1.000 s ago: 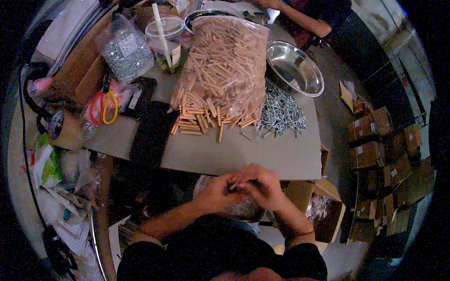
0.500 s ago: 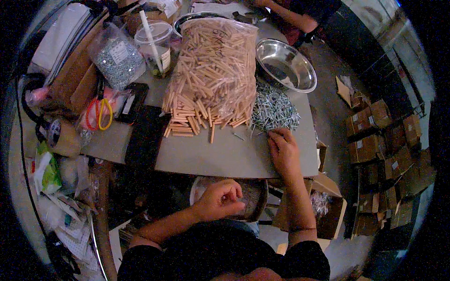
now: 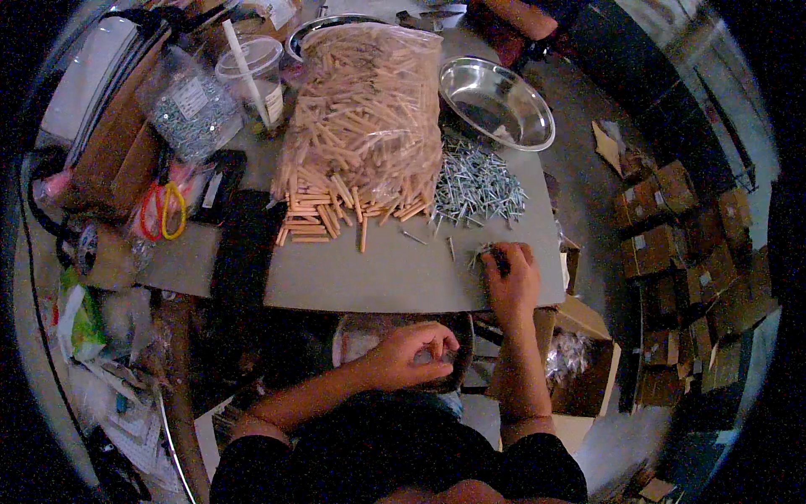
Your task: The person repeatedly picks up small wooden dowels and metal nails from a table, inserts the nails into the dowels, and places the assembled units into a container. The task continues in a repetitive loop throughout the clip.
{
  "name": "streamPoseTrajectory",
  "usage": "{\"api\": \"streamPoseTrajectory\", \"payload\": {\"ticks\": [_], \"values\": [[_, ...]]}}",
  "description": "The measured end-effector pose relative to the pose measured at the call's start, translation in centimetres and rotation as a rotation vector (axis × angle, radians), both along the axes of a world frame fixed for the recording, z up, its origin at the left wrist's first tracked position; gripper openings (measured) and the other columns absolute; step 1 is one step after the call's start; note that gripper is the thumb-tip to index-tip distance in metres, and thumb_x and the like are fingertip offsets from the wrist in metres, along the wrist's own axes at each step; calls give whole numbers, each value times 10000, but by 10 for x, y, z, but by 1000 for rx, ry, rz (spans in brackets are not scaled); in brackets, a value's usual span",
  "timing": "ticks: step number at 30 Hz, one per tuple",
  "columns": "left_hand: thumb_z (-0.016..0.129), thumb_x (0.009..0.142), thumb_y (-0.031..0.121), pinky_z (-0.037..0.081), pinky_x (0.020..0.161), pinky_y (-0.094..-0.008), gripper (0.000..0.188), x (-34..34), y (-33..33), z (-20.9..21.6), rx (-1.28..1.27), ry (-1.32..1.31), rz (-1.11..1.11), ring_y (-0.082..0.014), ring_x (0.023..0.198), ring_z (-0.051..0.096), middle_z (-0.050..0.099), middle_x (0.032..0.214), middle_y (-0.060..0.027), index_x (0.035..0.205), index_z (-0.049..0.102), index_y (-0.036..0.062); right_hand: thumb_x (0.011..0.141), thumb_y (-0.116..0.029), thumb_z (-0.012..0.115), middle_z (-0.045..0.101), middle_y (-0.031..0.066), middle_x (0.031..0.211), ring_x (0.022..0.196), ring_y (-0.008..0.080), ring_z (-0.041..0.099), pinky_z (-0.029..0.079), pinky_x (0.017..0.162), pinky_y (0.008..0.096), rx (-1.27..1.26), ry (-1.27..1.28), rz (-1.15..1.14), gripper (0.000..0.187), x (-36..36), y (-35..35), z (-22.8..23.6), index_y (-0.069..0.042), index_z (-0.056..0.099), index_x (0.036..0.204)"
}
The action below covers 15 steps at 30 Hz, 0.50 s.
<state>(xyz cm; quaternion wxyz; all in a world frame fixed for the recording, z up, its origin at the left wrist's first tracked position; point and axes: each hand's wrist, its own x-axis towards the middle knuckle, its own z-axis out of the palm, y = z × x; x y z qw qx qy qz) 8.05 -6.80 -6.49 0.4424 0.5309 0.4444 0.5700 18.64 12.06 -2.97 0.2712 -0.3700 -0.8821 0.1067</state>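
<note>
My right hand (image 3: 512, 275) rests low over the right part of the table, its fingers closed around a few silver screws (image 3: 478, 253) that poke out at the fingertips. Just beyond it lies a heap of loose screws (image 3: 480, 186), with a couple of single ones nearer the front edge. My left hand (image 3: 417, 351) hovers in front of the table edge, fingers curled toward the thumb; what they hold, if anything, I cannot make out. A large clear bag of wooden dowels (image 3: 361, 118) stands left of the heap, and some dowels (image 3: 311, 220) spill from its near end.
A shiny metal bowl (image 3: 497, 102) sits behind the screws. To the left are a plastic cup with a straw (image 3: 252, 80), a bag of small metal parts (image 3: 191, 105) and red-and-yellow-handled scissors (image 3: 163, 210). Cardboard boxes (image 3: 651, 252) stack at right. Another person's arm (image 3: 525, 17) shows at the back.
My right hand has drawn back from the screw heap toward the table's front edge, bringing some screws along. My left hand has shifted slightly right. The whole view has shifted a little.
</note>
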Motion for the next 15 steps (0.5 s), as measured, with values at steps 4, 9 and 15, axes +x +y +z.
{"api": "streamPoseTrajectory", "payload": {"ticks": [4,9,15], "values": [[672,788,176,465,690,-277,259,9,5,-17,73,-29,43,-151,815,569,582,1013,-100,724,456,47,726,-117,681,561,148,926,865,340,546,464,730,389,-36,29,-20,183,-3,1,1,-36,582,857],[666,799,183,443,643,-244,246,8,-6,-25,-97,-95,19,-97,761,522,581,1006,-78,735,468,53,693,-75,697,543,133,915,855,318,543,459,738,372,7,107,8,214,10,-3,-6,-21,563,851],[676,790,192,428,636,-232,255,13,-5,-33,-47,-141,48,-84,747,497,578,986,-66,732,461,66,679,-125,710,540,157,1049,991,324,513,431,827,378,39,35,-18,310,10,0,3,-38,575,944]]}}
